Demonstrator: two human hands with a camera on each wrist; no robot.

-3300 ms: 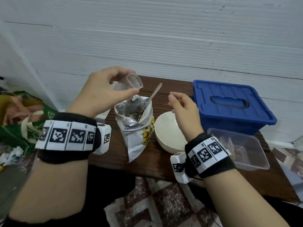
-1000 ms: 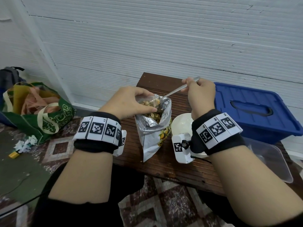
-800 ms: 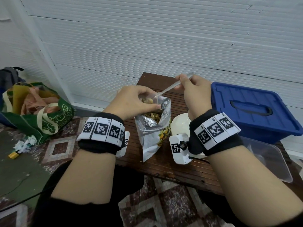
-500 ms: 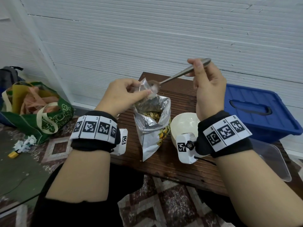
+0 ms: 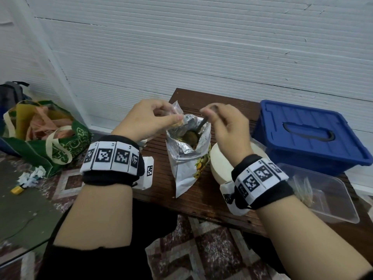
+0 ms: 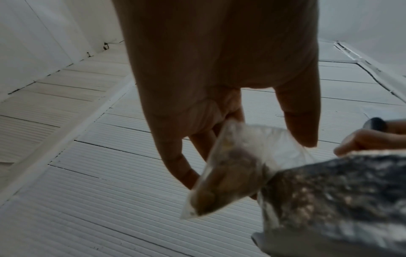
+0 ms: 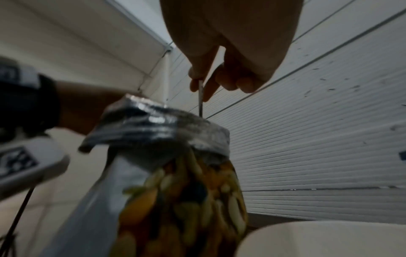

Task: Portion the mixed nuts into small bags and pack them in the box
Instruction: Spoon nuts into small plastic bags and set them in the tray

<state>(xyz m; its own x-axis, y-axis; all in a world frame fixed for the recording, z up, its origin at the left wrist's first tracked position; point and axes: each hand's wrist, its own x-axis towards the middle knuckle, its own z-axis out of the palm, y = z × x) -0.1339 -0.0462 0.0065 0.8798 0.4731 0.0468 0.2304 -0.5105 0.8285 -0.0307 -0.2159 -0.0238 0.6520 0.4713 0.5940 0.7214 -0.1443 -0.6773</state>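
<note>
Two hands work over an open foil nut pouch standing on the tabletop: the left hand pinches a small clear bag holding some nuts, the right hand grips a spoon dipped into the pouch, beside a closed blue box.

1. Silver foil nut pouch, yellow and green nut print low on its front.
2. Blue storage box with a blue lid.
3. Dark brown slatted worktop.
4. Cream bowl.
5. Black wristbands carrying black-and-white square codes.
6. Green tote bag, cream straps.
</note>
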